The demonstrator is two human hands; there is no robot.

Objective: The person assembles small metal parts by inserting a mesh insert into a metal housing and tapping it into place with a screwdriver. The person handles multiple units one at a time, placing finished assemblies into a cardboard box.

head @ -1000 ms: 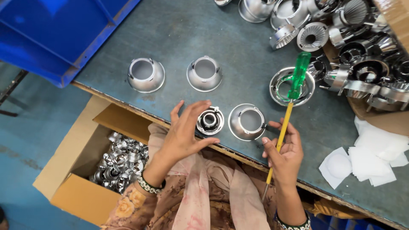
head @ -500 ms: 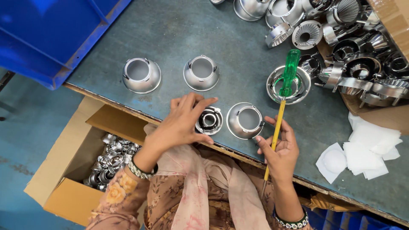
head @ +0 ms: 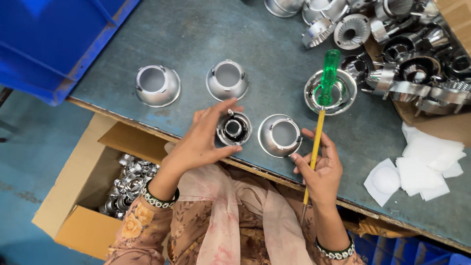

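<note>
My left hand (head: 201,140) cups a small shiny metal reflector part (head: 234,128) at the table's near edge, thumb and fingers around it. My right hand (head: 321,167) holds the yellow shaft of a screwdriver with a green handle (head: 327,73), its handle pointing away over a shallow metal dish (head: 343,100). Just left of that hand an upturned metal cone (head: 279,135) stands on the table, the fingertips close to its rim. Two more upturned cones (head: 157,85) (head: 227,80) stand farther back.
A heap of shiny metal reflector parts (head: 407,59) fills the far right. White paper squares (head: 422,162) lie at the right. A blue bin (head: 49,44) sits at the far left. Below the grey table (head: 196,29), a cardboard box (head: 73,196) holds several metal parts.
My left hand has closed in around the small reflector part near the table edge. The right hand and screwdriver have hardly shifted.
</note>
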